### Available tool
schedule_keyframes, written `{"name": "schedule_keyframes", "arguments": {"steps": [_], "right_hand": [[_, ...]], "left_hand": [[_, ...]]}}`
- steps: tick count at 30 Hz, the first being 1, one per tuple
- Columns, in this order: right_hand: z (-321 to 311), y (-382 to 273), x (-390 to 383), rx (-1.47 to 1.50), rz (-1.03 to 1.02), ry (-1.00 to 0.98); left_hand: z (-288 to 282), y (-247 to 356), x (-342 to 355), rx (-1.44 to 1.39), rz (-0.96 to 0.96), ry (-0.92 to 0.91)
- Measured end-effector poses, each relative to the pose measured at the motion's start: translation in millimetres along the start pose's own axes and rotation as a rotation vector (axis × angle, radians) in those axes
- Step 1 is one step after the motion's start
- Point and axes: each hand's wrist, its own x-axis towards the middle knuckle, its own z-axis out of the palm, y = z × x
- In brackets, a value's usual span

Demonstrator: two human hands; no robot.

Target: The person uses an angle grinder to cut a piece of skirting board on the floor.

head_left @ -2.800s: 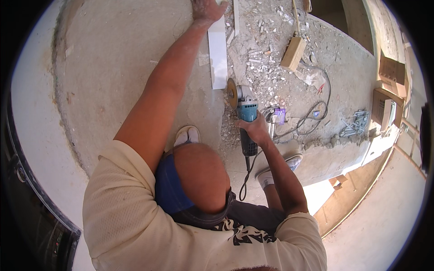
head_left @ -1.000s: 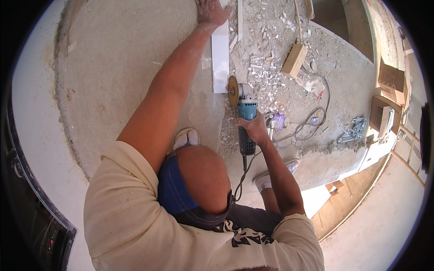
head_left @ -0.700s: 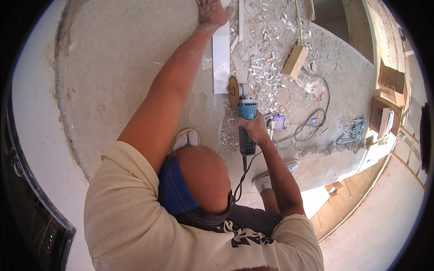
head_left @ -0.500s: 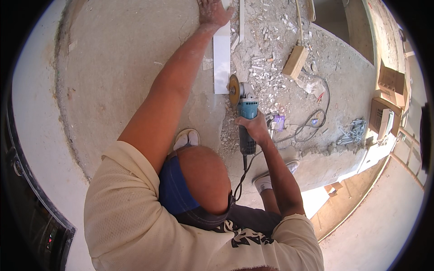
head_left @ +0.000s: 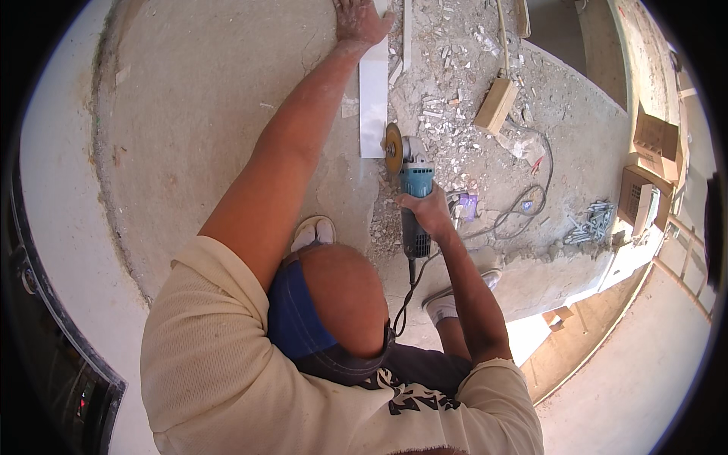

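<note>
With fingers spread, my left hand (head_left: 364, 21) rests on a white strip (head_left: 372, 114) lying lengthwise on the concrete floor (head_left: 189, 121). My right hand (head_left: 426, 208) is wrapped round a teal and black angle grinder (head_left: 416, 182). Its gold-coloured disc (head_left: 393, 148) stands upright beside the strip's near right corner; whether they touch I cannot tell. A black cord trails from the grinder's rear. A thinner white strip (head_left: 406, 34) lies to the right of the first.
White rubble covers the floor's middle, with a wooden block (head_left: 497, 102), looped grey cable and a purple packet (head_left: 468, 206). Toward the right are a pile of metal pieces (head_left: 591, 224), cardboard boxes (head_left: 654, 136) and a raised edge. A dark recess (head_left: 553, 34) is at top right.
The grinder has crept slightly forward along the strip's right side. The view has shifted a little, the floor objects now appearing lower. Both hands keep the same holds.
</note>
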Motion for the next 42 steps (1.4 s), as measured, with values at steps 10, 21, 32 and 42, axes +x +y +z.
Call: {"name": "schedule_keyframes", "arguments": {"steps": [10, 21, 32, 42], "right_hand": [[-2, -9, 1, 0.032, -0.019, -0.005], [1, -5, 9, 0.066, -0.03, -0.015], [1, -2, 18, 0.085, -0.014, -0.017], [1, -7, 20, 0.062, -0.009, -0.017]], "left_hand": [[-5, 3, -1, -0.019, -0.01, -0.006], [-1, 3, -2, -0.018, -0.014, 0.0], [-7, 5, -3, 0.018, 0.0, -0.027], [4, -6, -1, 0.056, 0.028, -0.014]]}}
